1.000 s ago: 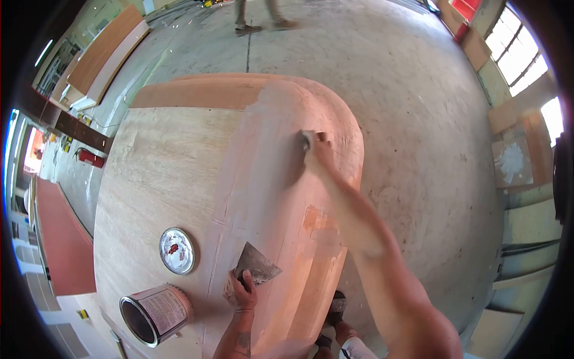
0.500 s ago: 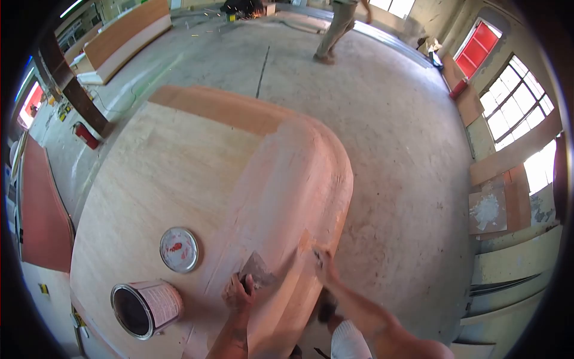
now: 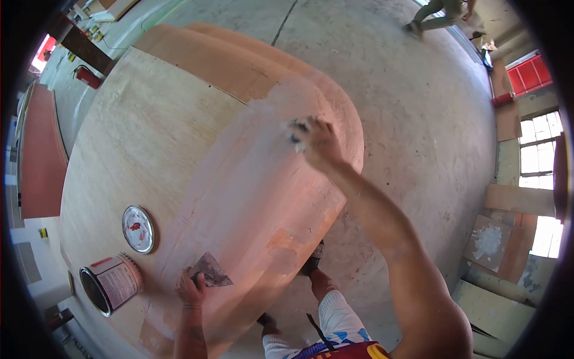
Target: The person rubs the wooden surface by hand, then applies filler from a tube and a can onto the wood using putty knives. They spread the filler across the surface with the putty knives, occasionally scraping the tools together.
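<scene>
My left hand (image 3: 191, 288) grips a putty knife (image 3: 211, 270) with a broad, smeared grey blade, held over the near part of a large curved wooden panel (image 3: 161, 119). Farther out, my right hand (image 3: 320, 143) reaches to the panel's rounded far corner. Its fingers are closed around a dark, pale-smeared object (image 3: 295, 133), blurred and partly hidden. Pinkish filler (image 3: 239, 161) coats the panel's right part in a wide band. An opened paint-type can (image 3: 110, 284) stands on the panel left of my left hand, with its smeared round lid (image 3: 138, 230) beyond it.
A concrete floor (image 3: 412, 131) runs along the panel's right side. Another person (image 3: 439, 15) is at the upper right. A fire extinguisher (image 3: 88, 76) stands by a dark post (image 3: 84, 48) at the left. Boards (image 3: 493, 239) lean against the right wall.
My right hand has swung from the panel's near right edge up to its far corner. My left hand, still holding the putty knife, sits lower and farther left as the view shifts.
</scene>
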Demonstrator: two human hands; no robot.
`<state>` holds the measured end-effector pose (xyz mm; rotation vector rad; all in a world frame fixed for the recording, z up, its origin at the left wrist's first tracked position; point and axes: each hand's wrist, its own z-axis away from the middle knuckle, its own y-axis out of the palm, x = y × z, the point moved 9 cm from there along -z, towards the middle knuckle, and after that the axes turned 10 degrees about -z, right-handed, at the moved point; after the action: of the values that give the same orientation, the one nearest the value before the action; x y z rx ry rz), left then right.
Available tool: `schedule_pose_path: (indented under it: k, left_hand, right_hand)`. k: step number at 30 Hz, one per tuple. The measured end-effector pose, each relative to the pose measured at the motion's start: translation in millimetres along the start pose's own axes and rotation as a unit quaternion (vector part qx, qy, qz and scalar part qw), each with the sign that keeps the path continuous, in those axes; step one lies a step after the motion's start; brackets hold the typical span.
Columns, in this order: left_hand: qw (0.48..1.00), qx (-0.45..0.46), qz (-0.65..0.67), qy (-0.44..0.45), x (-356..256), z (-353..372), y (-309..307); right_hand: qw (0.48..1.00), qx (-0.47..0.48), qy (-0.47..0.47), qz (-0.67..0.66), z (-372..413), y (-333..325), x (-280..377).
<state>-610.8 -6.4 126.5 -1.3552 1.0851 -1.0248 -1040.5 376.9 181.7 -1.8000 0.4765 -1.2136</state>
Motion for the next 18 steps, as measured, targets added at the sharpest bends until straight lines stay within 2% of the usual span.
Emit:
schedule_pose_path:
  k: [1,2,4,5,6,7,8,9,10,12,14,16,17,18]
  left_hand:
    - [1.0,0.023,-0.012,-0.008,0.9,2.8,1.4]
    - [0.997,0.052,0.012,-0.048,4.0,7.3,1.6]
    - [0.985,0.104,0.057,-0.125,8.8,7.9,4.7]
    - [0.979,0.079,0.127,-0.141,13.1,11.0,9.0]
    - [0.971,0.105,0.156,-0.148,5.8,8.3,5.6]
    - [0.962,0.126,0.185,-0.156,0.2,2.2,-5.3]
    - [0.952,0.148,0.211,-0.164,-3.7,-3.7,-14.3]
    - [0.947,0.115,0.239,-0.182,-8.2,-4.4,-23.4]
    - [0.948,0.119,0.23,-0.187,-17.1,-7.0,-32.5]
    - [0.949,0.135,0.213,-0.191,-34.7,-24.6,-46.1]
    - [0.952,0.05,0.234,-0.192,-66.8,-58.8,-69.7]
    - [0.948,0.052,0.243,-0.198,-92.3,-97.8,-76.9]
    - [0.998,-0.01,0.051,-0.028,-105.4,-117.1,-83.2]
    - [0.999,-0.036,0.02,0.018,-108.8,-130.1,-74.2]
  right_hand:
    - [0.999,-0.004,-0.042,-0.006,29.9,8.7,13.8]
    - [0.999,0.001,-0.042,-0.029,62.9,20.2,17.7]
    - [0.996,0.032,-0.013,-0.078,143.6,49.4,15.0]
    - [0.993,0.057,0.014,-0.103,190.3,74.8,4.3]
    - [0.982,0.184,0.006,-0.028,247.5,113.0,-6.1]
    - [0.951,0.307,-0.007,0.046,293.5,135.7,-24.6]
    - [0.946,0.321,0.044,0.004,309.4,128.8,-45.5]
    - [0.937,0.336,0.092,-0.038,323.3,124.2,-65.1]
    - [0.922,0.353,0.137,-0.08,332.9,122.2,-77.8]
    - [0.982,0.158,0.106,0.007,295.7,88.4,-114.9]
    - [0.981,0.111,0.159,-0.01,233.0,63.8,-149.2]
    - [0.974,0.019,0.21,-0.084,189.8,42.5,-151.5]
    - [0.971,0.037,0.23,-0.053,196.3,60.8,-141.8]
    - [0.966,0.053,0.252,-0.019,211.2,82.5,-131.6]
